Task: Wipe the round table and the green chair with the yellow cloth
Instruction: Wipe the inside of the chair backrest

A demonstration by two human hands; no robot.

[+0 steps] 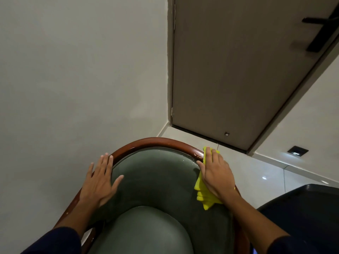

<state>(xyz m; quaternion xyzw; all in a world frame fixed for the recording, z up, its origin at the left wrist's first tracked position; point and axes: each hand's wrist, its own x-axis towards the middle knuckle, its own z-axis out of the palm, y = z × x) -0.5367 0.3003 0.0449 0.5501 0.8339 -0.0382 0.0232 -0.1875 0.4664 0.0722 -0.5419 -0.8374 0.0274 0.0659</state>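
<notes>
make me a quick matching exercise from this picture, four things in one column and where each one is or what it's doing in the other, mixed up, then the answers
Things:
1. left hand
2. yellow cloth
3. door
4. green chair

States:
A. closed, behind the chair
B. pressed under the right hand on the chair's right side
C. flat and empty on the chair's left rim
D. padded back with a curved brown wooden rim

Pairs: 1-C, 2-B, 3-A, 4-D
</notes>
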